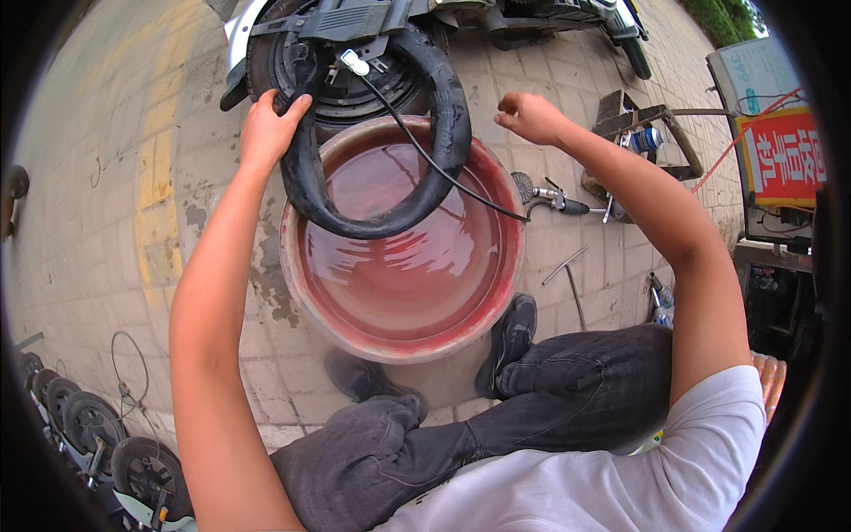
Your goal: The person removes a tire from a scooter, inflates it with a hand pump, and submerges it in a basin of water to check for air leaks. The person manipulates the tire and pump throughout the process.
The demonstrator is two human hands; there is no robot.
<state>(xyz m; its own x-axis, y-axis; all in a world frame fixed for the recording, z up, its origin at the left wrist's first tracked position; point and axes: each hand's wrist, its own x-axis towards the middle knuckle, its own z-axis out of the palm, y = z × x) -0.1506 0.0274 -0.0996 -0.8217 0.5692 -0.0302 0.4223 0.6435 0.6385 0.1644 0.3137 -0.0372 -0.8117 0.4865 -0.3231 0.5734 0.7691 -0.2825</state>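
A black inner tube hangs from the wheel of a tipped-over scooter, its lower loop over a red basin of cloudy water. My left hand is closed round the tube's left side. A silver air chuck sits at the tube's valve near the wheel hub. From it a thin black hose runs across the tube and over the basin's right rim. To the right, apart from the tube, is my right hand, its fingers curled in with nothing visible in them.
Right of the basin lie a power tool with a round wire brush and a T-handled wrench. Beyond them stand a metal frame and a red-and-yellow sign. Several small wheels lie at lower left. My shoes touch the basin's near side.
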